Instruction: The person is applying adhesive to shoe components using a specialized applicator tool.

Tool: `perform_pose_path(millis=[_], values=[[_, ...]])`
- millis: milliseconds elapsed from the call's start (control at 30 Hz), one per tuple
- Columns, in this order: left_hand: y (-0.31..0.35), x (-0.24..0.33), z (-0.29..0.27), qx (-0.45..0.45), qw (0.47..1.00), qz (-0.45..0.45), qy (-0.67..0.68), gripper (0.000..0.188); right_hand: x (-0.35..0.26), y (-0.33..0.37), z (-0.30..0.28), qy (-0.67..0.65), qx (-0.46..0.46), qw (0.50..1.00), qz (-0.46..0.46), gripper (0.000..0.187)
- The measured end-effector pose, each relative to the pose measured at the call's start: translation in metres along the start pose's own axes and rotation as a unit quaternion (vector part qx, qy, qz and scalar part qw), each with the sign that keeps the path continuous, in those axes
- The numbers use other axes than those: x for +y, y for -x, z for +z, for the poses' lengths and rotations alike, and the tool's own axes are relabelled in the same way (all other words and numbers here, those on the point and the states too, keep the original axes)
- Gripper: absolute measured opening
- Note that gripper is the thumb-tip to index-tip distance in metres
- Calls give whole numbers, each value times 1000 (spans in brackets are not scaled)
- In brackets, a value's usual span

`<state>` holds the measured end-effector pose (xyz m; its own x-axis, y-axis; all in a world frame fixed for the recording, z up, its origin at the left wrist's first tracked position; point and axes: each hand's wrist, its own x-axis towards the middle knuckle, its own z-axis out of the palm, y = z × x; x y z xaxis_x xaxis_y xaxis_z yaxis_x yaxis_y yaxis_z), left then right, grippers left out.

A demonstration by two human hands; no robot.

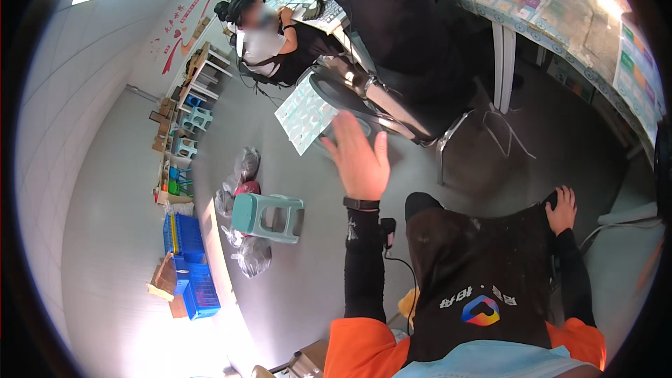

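Note:
My left hand point(362, 166) reaches forward over the floor, its fingers stretched out and the thumb apart. Just beyond its fingertips, to the left, is a flat sheet point(302, 117) with a pale green and white printed pattern. The sheet overlaps the view of a metal-framed chair point(392, 113); whether it lies on the chair or is fixed there I cannot tell. My right hand point(562, 211) lies spread on my right knee, on the dark apron point(483, 252), holding nothing. A dark wristband point(361, 204) circles my left wrist.
A green plastic stool point(269, 218) stands on the left, beside several plastic bags point(250, 257). Blue crates point(199, 290) line the wall. Ahead, a dark-clothed person point(413, 42) is close by; another person point(269, 42) sits at a table. A curved table point(560, 24) holds printed sheets.

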<state>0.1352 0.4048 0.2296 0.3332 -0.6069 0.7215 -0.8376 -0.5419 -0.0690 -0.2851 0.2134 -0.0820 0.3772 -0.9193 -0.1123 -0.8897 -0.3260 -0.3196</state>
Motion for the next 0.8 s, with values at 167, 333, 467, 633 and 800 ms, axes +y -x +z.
perform_pose_path(millis=[167,333,467,633,800], values=[[100,-26,91,-354,920,-146,85,60,-10,-4,-3,-11,4,1000,6,58],[193,-38,162,-393,899,-167,100,60,-19,-2,-6,-12,-1,1000,4,57],[260,-18,194,-484,858,-160,62,57,-6,-2,4,0,18,1000,-2,58],[251,-5,183,-520,829,-198,58,57,-10,1,-4,1,2,1000,6,58],[247,0,178,-509,839,-191,38,56,-13,-1,-3,-1,8,1000,11,59]])
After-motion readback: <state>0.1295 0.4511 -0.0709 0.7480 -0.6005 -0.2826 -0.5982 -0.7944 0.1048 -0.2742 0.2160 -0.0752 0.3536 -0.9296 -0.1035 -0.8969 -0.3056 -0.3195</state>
